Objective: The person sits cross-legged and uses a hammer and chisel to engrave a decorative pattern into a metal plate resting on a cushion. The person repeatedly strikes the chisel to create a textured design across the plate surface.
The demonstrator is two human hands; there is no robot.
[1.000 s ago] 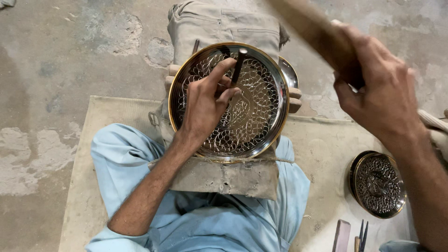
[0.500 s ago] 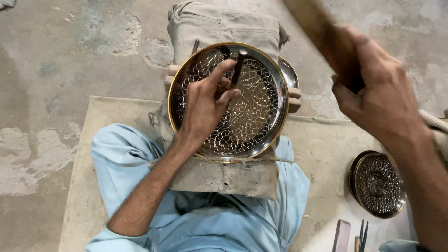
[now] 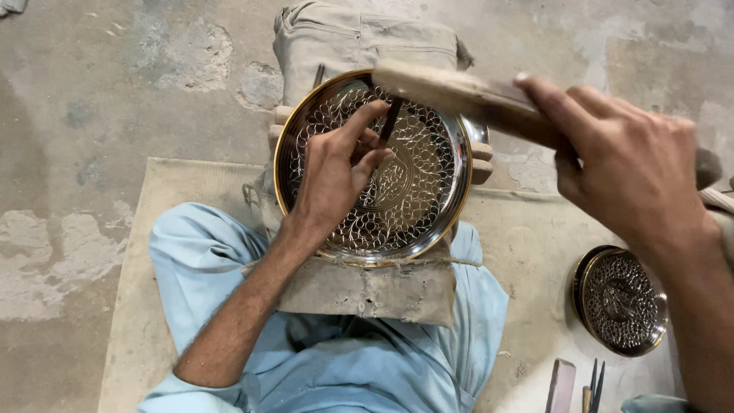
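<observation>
- Head cam looking straight down: the round metal plate (image 3: 397,191), engraved all over, sits on a padded block (image 3: 367,287) over the lap, so it's braced close in.
- Left hand (image 3: 336,172) rests on the plate, fingers pinched closed around a thin dark chisel (image 3: 390,121) standing on its upper middle, probably to keep the tip from skating.
- Right hand (image 3: 634,168) is wrapped tight on a wooden mallet (image 3: 451,92), its head over the plate's top edge above the chisel.
- Right of the plate: a smaller engraved plate (image 3: 621,300) on the mat (image 3: 527,237), spare tools (image 3: 592,380) below it.

A round engraved metal plate (image 3: 413,206) lies flat on a padded block, a thin chisel (image 3: 390,121) upright on it.
</observation>
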